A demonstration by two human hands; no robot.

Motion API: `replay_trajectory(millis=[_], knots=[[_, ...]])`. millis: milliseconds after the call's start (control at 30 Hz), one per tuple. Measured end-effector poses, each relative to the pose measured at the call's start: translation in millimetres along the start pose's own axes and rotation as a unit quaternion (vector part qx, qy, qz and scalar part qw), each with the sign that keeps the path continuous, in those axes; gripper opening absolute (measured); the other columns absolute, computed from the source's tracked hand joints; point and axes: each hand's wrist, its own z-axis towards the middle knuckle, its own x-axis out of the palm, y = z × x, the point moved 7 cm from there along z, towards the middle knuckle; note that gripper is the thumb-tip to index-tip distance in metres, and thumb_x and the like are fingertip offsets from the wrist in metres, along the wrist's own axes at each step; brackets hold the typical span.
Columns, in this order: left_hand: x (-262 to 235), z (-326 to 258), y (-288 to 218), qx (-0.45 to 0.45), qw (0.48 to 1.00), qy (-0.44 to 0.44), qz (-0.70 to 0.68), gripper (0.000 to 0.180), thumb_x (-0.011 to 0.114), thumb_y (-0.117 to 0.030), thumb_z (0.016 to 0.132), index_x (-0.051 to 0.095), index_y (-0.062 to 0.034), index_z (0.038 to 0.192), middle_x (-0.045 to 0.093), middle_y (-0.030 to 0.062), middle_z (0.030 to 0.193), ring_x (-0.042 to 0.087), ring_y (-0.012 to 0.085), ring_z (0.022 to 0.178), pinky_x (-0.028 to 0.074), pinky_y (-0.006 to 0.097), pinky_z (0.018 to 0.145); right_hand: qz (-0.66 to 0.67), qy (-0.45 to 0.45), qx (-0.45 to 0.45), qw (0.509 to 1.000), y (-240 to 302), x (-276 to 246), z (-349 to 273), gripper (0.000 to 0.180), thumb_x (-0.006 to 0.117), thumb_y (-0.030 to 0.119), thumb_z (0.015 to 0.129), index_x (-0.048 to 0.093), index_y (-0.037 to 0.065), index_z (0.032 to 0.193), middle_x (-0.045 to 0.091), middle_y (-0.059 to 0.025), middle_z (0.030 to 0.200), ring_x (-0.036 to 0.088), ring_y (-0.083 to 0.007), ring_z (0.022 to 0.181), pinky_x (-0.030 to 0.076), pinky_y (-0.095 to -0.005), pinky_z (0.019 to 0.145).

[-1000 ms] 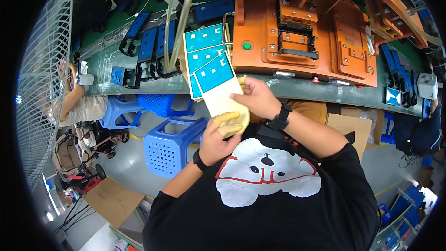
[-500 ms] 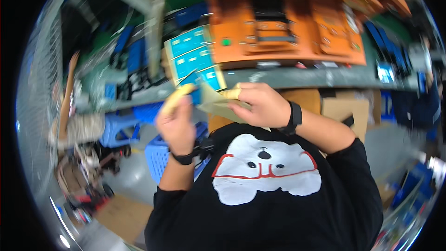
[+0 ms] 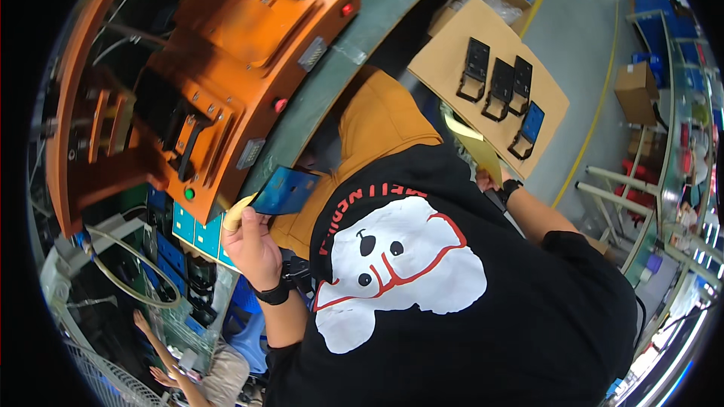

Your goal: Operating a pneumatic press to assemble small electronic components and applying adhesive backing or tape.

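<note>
A blue panel (image 3: 285, 190) is pinched in the left hand (image 3: 253, 245) near the orange machine (image 3: 204, 68), while a yellow sheet (image 3: 483, 154), presumably peeled off, is gripped by the right hand (image 3: 494, 179); careful placement is judged next.

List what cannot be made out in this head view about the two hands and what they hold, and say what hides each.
- Right hand: mostly hidden behind the black shirt; its grip on the yellow sheet cannot be judged.
- Left hand: holds the blue panel, but the fingers are hidden beneath the panel.
- Blue panel: surface detail blurred.
- Black parts on the cardboard sheet: too small to identify.
</note>
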Motion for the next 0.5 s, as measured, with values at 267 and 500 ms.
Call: replay_trajectory(millis=[267,500], knots=[[32.7,13.0,3.9,-0.015,0.993,0.007,0.120,0.018,0.062,-0.009,0.103,0.066,0.0029,0.116,0.072,0.0113,0.107,0.070,0.0146,0.093,0.057,0.029,0.084,0.190,-0.065,-0.012,0.980,2.0,-103.7,29.9,0.023,0.052,0.025,0.099,0.049,0.011,0.081,0.047,-0.0013,0.064,0.045,-0.0168,0.050,0.037,-0.0307,0.046],[19.8,3.8,-13.3,-0.005,0.983,-0.054,0.177,0.021,0.060,-0.008,0.103,0.066,0.0026,0.121,0.070,0.0121,0.116,0.069,0.0180,0.103,0.057,0.033,0.091,-0.097,-0.305,-0.113,0.941,60.0,9.2,-4.2,0.033,0.049,0.031,0.102,0.050,0.011,0.128,0.064,-0.0071,0.104,0.065,-0.0259,0.069,0.056,-0.0362,0.060]])
